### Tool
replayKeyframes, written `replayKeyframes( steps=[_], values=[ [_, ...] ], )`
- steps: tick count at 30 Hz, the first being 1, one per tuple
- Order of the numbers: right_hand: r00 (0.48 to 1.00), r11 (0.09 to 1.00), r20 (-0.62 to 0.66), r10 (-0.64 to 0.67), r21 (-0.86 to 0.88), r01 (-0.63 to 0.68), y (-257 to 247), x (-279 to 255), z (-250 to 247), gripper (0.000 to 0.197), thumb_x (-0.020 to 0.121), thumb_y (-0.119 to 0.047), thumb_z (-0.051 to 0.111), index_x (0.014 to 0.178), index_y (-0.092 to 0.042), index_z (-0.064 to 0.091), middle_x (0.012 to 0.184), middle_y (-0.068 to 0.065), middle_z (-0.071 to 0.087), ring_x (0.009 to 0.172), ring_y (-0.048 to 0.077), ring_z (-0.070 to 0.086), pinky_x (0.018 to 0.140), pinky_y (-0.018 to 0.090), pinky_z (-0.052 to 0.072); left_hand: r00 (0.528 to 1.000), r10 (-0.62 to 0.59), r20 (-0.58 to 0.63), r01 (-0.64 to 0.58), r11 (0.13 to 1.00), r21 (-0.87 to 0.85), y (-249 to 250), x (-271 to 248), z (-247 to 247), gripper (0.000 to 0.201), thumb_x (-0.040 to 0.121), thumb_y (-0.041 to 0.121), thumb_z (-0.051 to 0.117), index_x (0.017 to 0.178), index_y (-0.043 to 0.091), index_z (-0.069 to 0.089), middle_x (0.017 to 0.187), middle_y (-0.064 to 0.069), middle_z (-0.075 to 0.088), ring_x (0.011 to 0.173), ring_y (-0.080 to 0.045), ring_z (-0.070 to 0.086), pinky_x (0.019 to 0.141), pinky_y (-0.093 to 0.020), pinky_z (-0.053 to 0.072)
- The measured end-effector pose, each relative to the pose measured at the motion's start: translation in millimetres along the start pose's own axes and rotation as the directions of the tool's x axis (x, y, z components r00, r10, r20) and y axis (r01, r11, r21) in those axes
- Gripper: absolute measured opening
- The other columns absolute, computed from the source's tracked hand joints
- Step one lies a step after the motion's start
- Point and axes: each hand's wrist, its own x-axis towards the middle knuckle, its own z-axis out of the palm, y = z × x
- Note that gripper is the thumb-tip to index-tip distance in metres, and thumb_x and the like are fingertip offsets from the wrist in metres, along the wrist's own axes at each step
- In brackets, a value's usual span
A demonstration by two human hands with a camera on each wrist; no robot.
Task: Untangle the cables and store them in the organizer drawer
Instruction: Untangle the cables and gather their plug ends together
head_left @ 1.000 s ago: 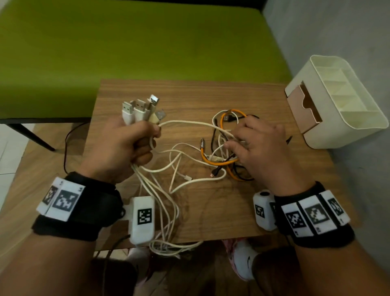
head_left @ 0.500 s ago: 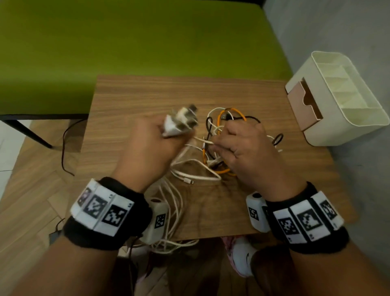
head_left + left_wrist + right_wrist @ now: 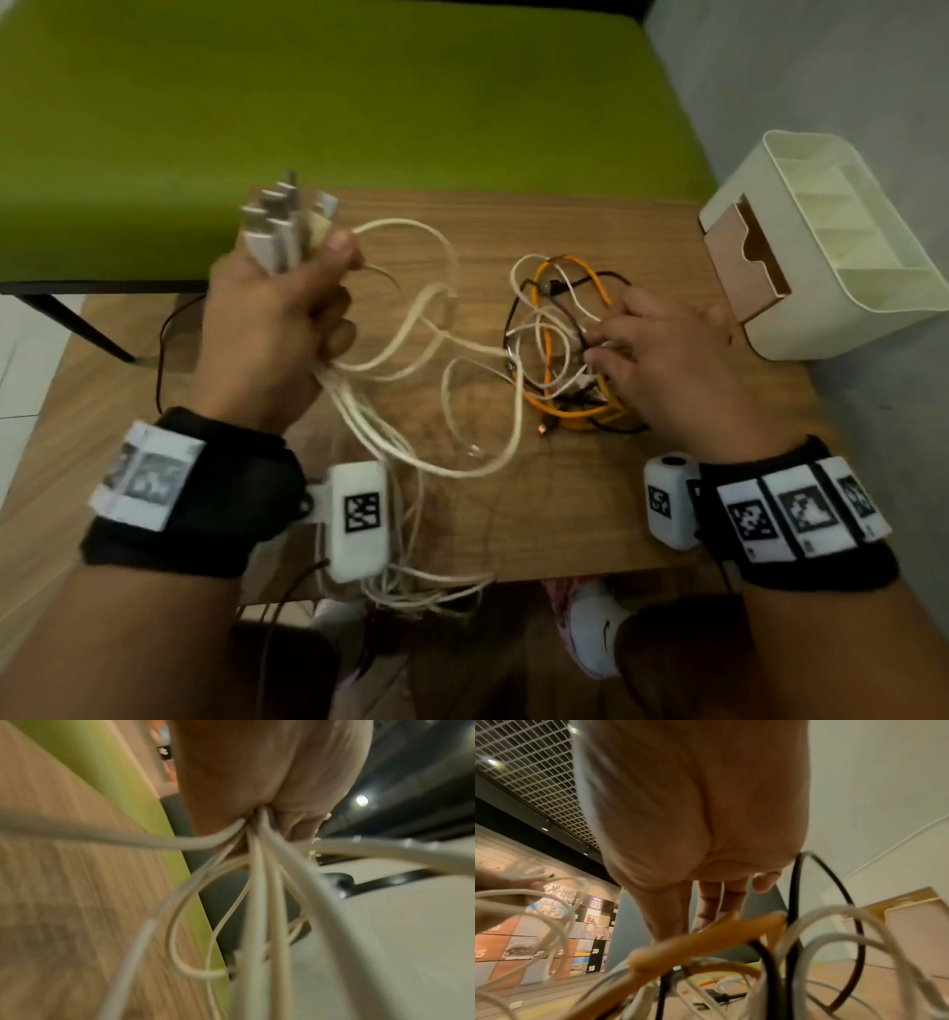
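Two clusters of cable share the wooden worktop (image 3: 590,519): a bundle of white cables (image 3: 390,431) at centre-left of the head view and a knot of orange, black and white cables (image 3: 560,349) at centre-right. White strands run across between them roughly left to right, so the knot lies to the right of the bundle, and any pull to free a strand would go along that line.

Next in size, the cream organizer (image 3: 842,241) sits at the right edge of the frame, beyond the knot, with its tan drawer (image 3: 739,257) slid partly out toward the cables. No cable is in it yet. The right hand is the nearer one to it.

The left hand (image 3: 272,334) is closed in a fist round the white bundle, held clear above the worktop, with the USB plugs (image 3: 282,221) sticking up out of its top and the strands trailing down over the near edge; the left wrist view shows them fanning out from the closed palm (image 3: 257,780).

The right hand (image 3: 667,370) lies on the knot, fingers (image 3: 718,898) fairly straight and reaching in among the orange cable (image 3: 706,939) and black loops. Whether they pinch a strand cannot be told.
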Motion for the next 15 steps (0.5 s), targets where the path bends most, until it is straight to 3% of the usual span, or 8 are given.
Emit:
replayKeyframes(
  steps=[2,5,7,10,11,13,15],
  values=[
    [0.999,0.999,0.012,0.036,0.025,-0.036,2,0,-6,0.02,0.09,-0.038,0.064,0.108,-0.031,0.07,0.106,-0.015,0.05,0.105,0.016,0.054,0.085,0.035,0.02,1.0,-0.015,-0.019,0.016,0.999,0.043,-2,3,-7,0.016,0.095,0.011,0.057,0.079,0.007,0.057,0.048,0.011,0.033,0.041,-0.007,0.021,0.041,-0.021,0.019],
    [0.999,0.944,-0.036,0.002,0.329,0.01,-17,-3,-16,0.042,0.086,-0.046,0.062,0.127,-0.035,0.06,0.119,-0.014,0.052,0.112,0.012,0.053,0.098,0.05,0.04,0.992,-0.106,0.07,0.096,0.986,0.135,-8,-4,4,0.018,0.091,0.01,0.063,0.073,0.008,0.063,0.048,0.006,0.03,0.041,-0.009,0.022,0.042,-0.022,0.017],
    [0.994,0.879,-0.093,-0.065,0.466,0.101,-32,-8,-22,0.052,0.085,-0.049,0.06,0.133,-0.032,0.055,0.123,-0.012,0.052,0.114,0.011,0.053,0.099,0.045,0.044,0.966,-0.168,0.195,0.133,0.975,0.179,-12,-11,16,0.015,0.083,0.016,0.07,0.075,0.006,0.065,0.05,0.004,0.03,0.043,-0.011,0.022,0.043,-0.024,0.016],
    [0.967,0.826,-0.157,-0.198,0.505,0.251,-49,-13,-26,0.04,0.093,-0.036,0.062,0.131,-0.022,0.059,0.114,-0.008,0.058,0.102,0.005,0.055,0.089,0.023,0.044,0.916,-0.222,0.334,0.157,0.965,0.211,-12,-20,29,0.026,0.078,0.019,0.074,0.084,-0.003,0.061,0.052,0.002,0.027,0.044,-0.011,0.021,0.043,-0.024,0.017],
    [0.956,0.817,-0.18,-0.234,0.497,0.293,-54,-15,-26,0.031,0.095,-0.03,0.061,0.124,-0.018,0.064,0.106,-0.008,0.061,0.095,0.005,0.057,0.083,0.021,0.045,0.909,-0.221,0.353,0.159,0.967,0.198,-11,-24,33,0.027,0.078,0.017,0.073,0.086,-0.005,0.059,0.052,0.002,0.026,0.044,-0.012,0.021,0.043,-0.024,0.017],
    [0.941,0.804,-0.213,-0.262,0.491,0.335,-61,-21,-24,0.018,0.097,-0.021,0.06,0.108,-0.012,0.072,0.089,-0.005,0.066,0.08,0.009,0.059,0.07,0.026,0.046,0.911,-0.203,0.359,0.154,0.975,0.161,-9,-32,38,0.025,0.079,0.018,0.071,0.086,-0.001,0.056,0.053,0.002,0.025,0.045,-0.012,0.019,0.043,-0.024,0.016],
    [0.931,0.819,-0.243,-0.273,0.449,0.357,-62,-30,-24,0.018,0.097,-0.02,0.06,0.102,-0.009,0.074,0.081,-0.002,0.067,0.075,0.012,0.06,0.066,0.031,0.046,0.931,-0.172,0.321,0.131,0.981,0.145,-5,-40,41,0.022,0.082,0.021,0.072,0.083,0.003,0.059,0.053,0.003,0.024,0.045,-0.012,0.019,0.044,-0.024,0.015]
  ],
)
